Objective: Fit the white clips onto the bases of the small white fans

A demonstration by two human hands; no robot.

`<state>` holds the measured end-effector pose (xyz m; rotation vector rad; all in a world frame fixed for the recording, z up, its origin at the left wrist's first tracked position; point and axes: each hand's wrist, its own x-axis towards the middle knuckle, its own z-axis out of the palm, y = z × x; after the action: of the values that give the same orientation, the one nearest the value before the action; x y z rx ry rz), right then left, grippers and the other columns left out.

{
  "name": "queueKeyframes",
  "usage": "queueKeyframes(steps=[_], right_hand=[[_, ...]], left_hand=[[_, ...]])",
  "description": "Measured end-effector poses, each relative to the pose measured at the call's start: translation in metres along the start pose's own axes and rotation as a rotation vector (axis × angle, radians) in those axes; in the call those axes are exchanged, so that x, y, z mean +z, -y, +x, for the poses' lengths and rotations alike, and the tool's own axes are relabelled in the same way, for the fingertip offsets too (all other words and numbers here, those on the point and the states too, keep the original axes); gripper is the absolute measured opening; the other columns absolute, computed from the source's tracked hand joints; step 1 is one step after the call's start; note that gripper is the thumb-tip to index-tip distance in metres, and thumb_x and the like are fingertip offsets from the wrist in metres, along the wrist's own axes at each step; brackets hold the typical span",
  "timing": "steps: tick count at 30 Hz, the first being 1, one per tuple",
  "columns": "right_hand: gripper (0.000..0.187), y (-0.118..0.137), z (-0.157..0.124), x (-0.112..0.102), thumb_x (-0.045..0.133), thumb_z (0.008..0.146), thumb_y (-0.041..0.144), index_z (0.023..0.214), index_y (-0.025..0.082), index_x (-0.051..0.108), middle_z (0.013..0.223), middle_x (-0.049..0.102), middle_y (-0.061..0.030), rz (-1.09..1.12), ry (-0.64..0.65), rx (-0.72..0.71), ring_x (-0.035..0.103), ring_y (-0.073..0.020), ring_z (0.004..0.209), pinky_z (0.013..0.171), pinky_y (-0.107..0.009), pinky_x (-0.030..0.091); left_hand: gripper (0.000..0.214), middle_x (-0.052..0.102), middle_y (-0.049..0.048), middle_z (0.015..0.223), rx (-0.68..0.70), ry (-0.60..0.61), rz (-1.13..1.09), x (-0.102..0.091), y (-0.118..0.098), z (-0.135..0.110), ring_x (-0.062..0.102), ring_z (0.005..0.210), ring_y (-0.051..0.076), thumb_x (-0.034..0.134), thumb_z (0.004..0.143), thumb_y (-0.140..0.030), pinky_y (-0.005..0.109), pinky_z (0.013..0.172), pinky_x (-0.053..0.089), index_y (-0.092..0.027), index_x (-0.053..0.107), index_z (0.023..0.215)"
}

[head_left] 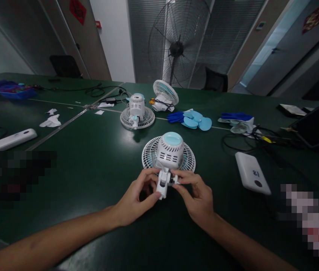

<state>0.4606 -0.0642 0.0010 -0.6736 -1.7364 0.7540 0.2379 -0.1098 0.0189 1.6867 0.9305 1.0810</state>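
A small white fan (170,150) with a light-blue cap lies face down on the dark green table, its grille flat on the surface. From its near side a white hinged bracket (163,183) sticks out toward me. My left hand (141,194) pinches this bracket from the left between thumb and fingers. On the right side of the bracket sits a small white knob (175,179), with the thumb and fingers of my right hand (197,194) closed on it. My fingertips hide part of the joint.
Behind stand a second face-down fan (136,109) and a tilted fan (165,96). Light-blue fan blades (197,120) lie beside a blue glove (175,117). White power banks (252,172) flank the work on both sides. Cables and a dark screen (317,120) are at right.
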Motion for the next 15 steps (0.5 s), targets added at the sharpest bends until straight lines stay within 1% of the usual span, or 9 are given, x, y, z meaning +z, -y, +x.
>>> queueKeyframes(steps=[3,6,9,11,12,14,15], right_hand=[[0.019,0.001,0.000,0.001,0.072,0.090,0.012,0.100,0.026,0.065,0.115,0.072,-0.0065,-0.047,-0.014,0.033,0.069,-0.0249,0.110,0.094,-0.047,0.058],[0.018,0.002,0.000,0.000,0.074,0.089,0.012,0.098,0.026,0.068,0.110,0.070,-0.0054,-0.086,0.009,-0.010,0.070,-0.0230,0.103,0.087,-0.043,0.060],[0.013,0.005,0.002,0.000,0.074,0.090,0.015,0.096,0.026,0.070,0.106,0.071,-0.0055,-0.089,-0.006,0.016,0.070,-0.0227,0.099,0.084,-0.042,0.061],[0.010,0.007,0.005,0.001,0.073,0.091,0.017,0.096,0.026,0.071,0.103,0.071,-0.0055,-0.106,-0.008,0.028,0.070,-0.0230,0.097,0.083,-0.042,0.062],[0.010,0.009,0.006,0.001,0.072,0.092,0.018,0.097,0.026,0.072,0.102,0.072,-0.0053,-0.120,0.006,0.011,0.071,-0.0228,0.096,0.083,-0.042,0.062],[0.011,0.012,0.008,0.001,0.070,0.093,0.018,0.099,0.027,0.073,0.101,0.072,-0.0048,-0.147,0.047,-0.035,0.071,-0.0223,0.094,0.082,-0.040,0.062],[0.012,0.014,0.009,0.001,0.069,0.094,0.017,0.099,0.027,0.074,0.102,0.072,-0.0047,-0.154,0.056,-0.046,0.071,-0.0221,0.094,0.082,-0.040,0.062]], left_hand=[[0.050,0.066,0.0104,0.111,0.002,0.019,0.003,-0.001,-0.001,0.000,0.065,0.091,0.018,0.060,0.102,-0.033,0.027,0.071,0.053,-0.020,0.040,0.146],[0.047,0.066,0.0106,0.110,0.015,0.041,-0.021,-0.002,-0.001,-0.001,0.064,0.089,0.017,0.060,0.102,-0.035,0.027,0.071,0.053,-0.019,0.043,0.143],[0.043,0.067,0.0112,0.108,-0.001,0.047,-0.089,-0.002,0.000,0.000,0.064,0.087,0.017,0.053,0.105,-0.040,0.028,0.071,0.053,-0.017,0.046,0.140],[0.036,0.067,0.0098,0.104,-0.052,0.012,-0.122,-0.001,0.003,0.003,0.063,0.083,0.015,0.049,0.107,-0.040,0.026,0.067,0.052,-0.016,0.049,0.134],[0.032,0.066,0.0079,0.099,-0.077,-0.018,-0.126,0.000,0.005,0.005,0.062,0.079,0.014,0.050,0.107,-0.040,0.024,0.065,0.051,-0.017,0.051,0.128],[0.026,0.063,0.0027,0.089,-0.102,-0.072,-0.116,0.004,0.010,0.010,0.059,0.070,0.011,0.056,0.105,-0.039,0.022,0.060,0.048,-0.018,0.051,0.119],[0.026,0.061,0.0004,0.085,-0.097,-0.090,-0.106,0.006,0.012,0.012,0.058,0.067,0.010,0.059,0.103,-0.038,0.021,0.059,0.047,-0.019,0.049,0.117]])
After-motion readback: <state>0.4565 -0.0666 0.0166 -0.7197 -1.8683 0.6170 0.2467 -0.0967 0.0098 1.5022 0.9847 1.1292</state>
